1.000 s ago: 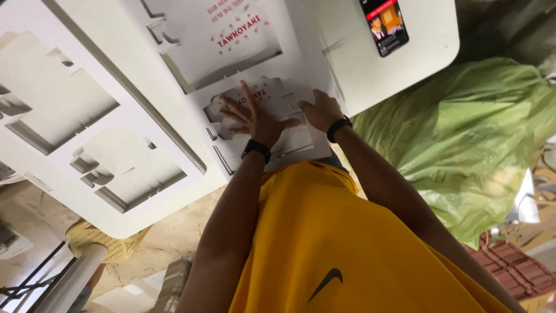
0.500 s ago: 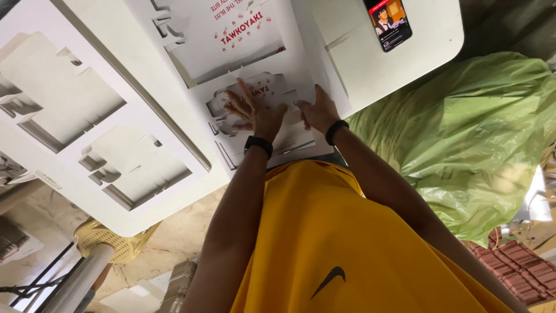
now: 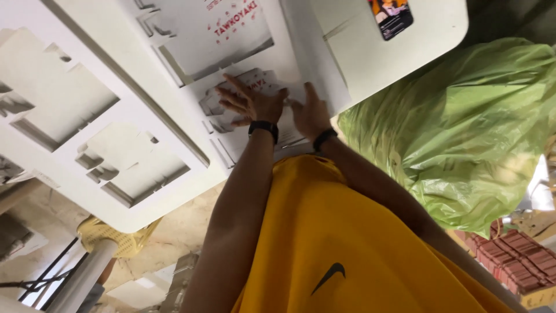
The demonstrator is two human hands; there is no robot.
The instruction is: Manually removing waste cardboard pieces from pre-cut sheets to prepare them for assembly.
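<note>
My left hand point(image 3: 252, 103) lies flat with fingers spread on a printed die-cut box blank point(image 3: 231, 104) still set in a white cardboard sheet point(image 3: 191, 35). A black watch is on that wrist. My right hand point(image 3: 310, 113) presses flat on the same sheet just to the right, near its edge, with a black band on the wrist. Neither hand grips anything. The sheet has red print and box-shaped cut lines. My yellow shirt fills the lower middle of the view.
A second white sheet point(image 3: 46, 174) with empty box-shaped cutouts lies to the left. A phone point(image 3: 391, 16) rests on the white table point(image 3: 440, 35) at top right. A bulging green plastic bag point(image 3: 463, 127) stands right, red blocks point(image 3: 515, 264) below it, a yellow basket point(image 3: 110, 235) lower left.
My hands have drawn closer together on the blank, the right one sliding left toward the left hand. The camera has shifted slightly over the sheets.
</note>
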